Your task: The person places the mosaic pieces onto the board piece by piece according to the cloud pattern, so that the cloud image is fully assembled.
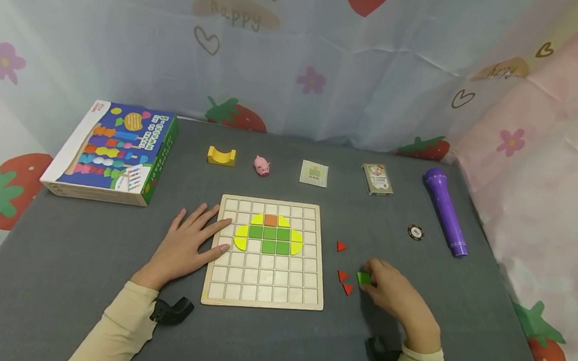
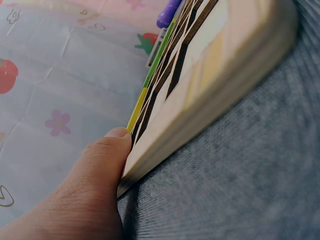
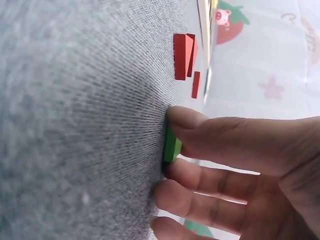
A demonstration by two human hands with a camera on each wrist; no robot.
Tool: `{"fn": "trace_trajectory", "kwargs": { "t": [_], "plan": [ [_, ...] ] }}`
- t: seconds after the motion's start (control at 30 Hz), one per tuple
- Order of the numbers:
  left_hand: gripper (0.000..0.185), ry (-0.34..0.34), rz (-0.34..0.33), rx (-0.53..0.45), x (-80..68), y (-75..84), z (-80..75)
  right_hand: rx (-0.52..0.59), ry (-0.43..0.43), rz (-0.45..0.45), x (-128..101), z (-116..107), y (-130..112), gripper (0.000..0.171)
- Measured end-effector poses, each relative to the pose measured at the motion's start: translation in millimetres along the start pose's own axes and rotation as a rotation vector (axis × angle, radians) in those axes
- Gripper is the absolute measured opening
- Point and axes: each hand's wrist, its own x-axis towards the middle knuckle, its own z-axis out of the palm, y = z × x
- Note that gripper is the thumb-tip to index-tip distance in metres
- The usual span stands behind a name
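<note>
Right of the board, my right hand (image 1: 393,292) pinches a green square tile (image 1: 363,278) between thumb and fingers. In the right wrist view the green tile (image 3: 172,145) is at the cloth's surface. My left hand (image 1: 190,246) lies spread with its thumb and fingertips on the left edge of the wooden grid board (image 1: 262,300). On the board, green squares (image 1: 269,233), yellow rounded pieces (image 1: 241,237) and an orange-brown square (image 1: 270,220) fill some cells. Three red triangles (image 1: 343,275) lie between the board and my right hand.
Along the back stand a boxed game (image 1: 117,153), a yellow curved block (image 1: 221,156), a pink pig (image 1: 261,166), a small pattern card (image 1: 314,173) and a playing-card box (image 1: 377,179). At right lie a round chip (image 1: 415,232) and a purple cylinder (image 1: 446,212).
</note>
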Motion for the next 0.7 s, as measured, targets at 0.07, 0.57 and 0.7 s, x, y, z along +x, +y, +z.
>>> {"fn": "trace_trajectory", "kwargs": {
  "t": [0.07,0.57,0.7],
  "plan": [
    [0.065,0.006,0.000,0.000,-0.1,-0.1,1.1,-0.012,0.009,0.002,0.9,0.9,-1.0,0.024],
    [0.065,0.018,0.003,0.004,-0.1,-0.9,1.6,-0.084,0.121,-0.084,10.0,0.9,-13.8,0.025],
    [0.065,0.008,0.001,-0.003,-0.4,-0.2,0.6,-0.116,0.131,-0.125,21.2,-0.9,-29.7,0.024]
  ]
}}
